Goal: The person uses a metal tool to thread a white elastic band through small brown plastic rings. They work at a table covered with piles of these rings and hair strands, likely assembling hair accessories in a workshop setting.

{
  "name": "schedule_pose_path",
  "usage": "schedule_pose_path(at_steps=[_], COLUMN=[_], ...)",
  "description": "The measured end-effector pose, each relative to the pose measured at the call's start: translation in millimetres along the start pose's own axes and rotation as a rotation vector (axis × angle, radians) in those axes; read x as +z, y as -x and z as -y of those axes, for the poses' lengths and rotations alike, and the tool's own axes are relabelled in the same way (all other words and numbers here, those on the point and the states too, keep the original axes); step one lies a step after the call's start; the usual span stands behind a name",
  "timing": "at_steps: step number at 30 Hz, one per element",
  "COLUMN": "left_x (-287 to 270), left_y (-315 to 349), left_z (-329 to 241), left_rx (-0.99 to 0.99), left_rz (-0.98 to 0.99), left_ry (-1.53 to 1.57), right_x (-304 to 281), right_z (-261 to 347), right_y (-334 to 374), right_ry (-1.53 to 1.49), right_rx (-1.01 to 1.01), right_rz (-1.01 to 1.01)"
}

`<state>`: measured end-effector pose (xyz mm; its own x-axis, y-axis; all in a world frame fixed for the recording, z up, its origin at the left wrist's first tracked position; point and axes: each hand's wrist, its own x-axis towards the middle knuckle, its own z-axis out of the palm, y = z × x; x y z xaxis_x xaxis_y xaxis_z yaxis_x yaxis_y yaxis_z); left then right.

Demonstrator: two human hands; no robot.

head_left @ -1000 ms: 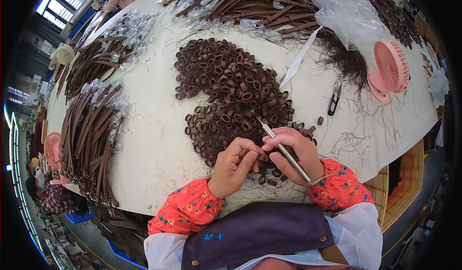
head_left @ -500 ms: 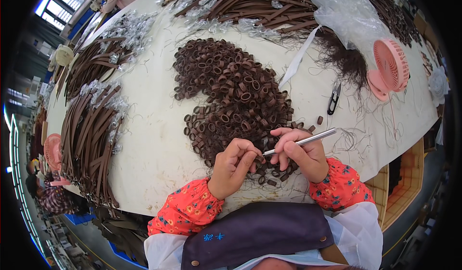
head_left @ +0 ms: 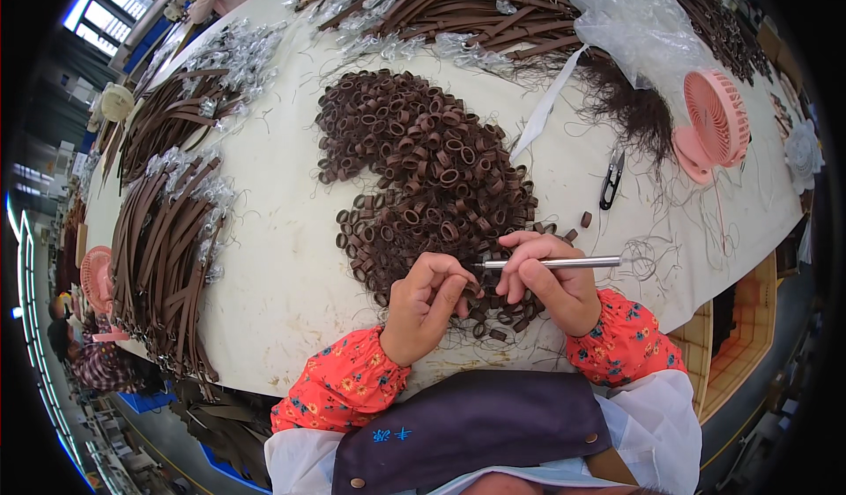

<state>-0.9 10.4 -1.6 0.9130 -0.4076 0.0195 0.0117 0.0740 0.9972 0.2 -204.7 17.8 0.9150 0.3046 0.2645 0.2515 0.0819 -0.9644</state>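
A big heap of small brown leather loops (head_left: 423, 169) lies on the white table (head_left: 273, 266) in front of me. My right hand (head_left: 551, 282) grips a thin silver pen-like tool (head_left: 551, 263), held level with its tip pointing left. My left hand (head_left: 425, 305) pinches a small brown loop at its fingertips, right at the tool's tip. Both hands rest at the near edge of the heap. Orange flowered sleeves cover my forearms.
Bundles of brown straps (head_left: 167, 239) lie at the left and across the far side (head_left: 493, 10). A pink hand fan (head_left: 714, 129), black thread snips (head_left: 612, 179), clear plastic bags (head_left: 634, 19) and a white strip (head_left: 545, 111) sit to the right. Another person (head_left: 88, 363) works at far left.
The silver tool swung from pointing up-left over the heap to lying level, its tip now at my left fingertips. My left hand stayed in place on the loop.
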Motion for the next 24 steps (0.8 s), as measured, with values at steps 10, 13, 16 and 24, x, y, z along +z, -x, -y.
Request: schedule_pose_path(at_steps=[10,13,16,24], left_x=[5.7,1.3,-0.9,10.2], left_y=[0.0,-4.4,-10.9,-2.2], left_z=[4.0,0.8,-2.5,-12.0], left_rx=[0.201,0.373,0.483,0.178], left_rz=[-0.073,-0.028,-0.019,-0.124], left_ry=[-0.150,-0.362,-0.672,0.034], right_x=[12.5,12.8,10.3,16.7], right_z=[4.1,5.3,5.4,-4.8], right_y=[0.3,0.1,-1.3,4.3], right_ry=[0.332,0.019,-0.138,0.008], right_rx=[-0.004,0.183,0.235,0.045], right_rz=[-0.030,-0.131,-0.197,-0.215])
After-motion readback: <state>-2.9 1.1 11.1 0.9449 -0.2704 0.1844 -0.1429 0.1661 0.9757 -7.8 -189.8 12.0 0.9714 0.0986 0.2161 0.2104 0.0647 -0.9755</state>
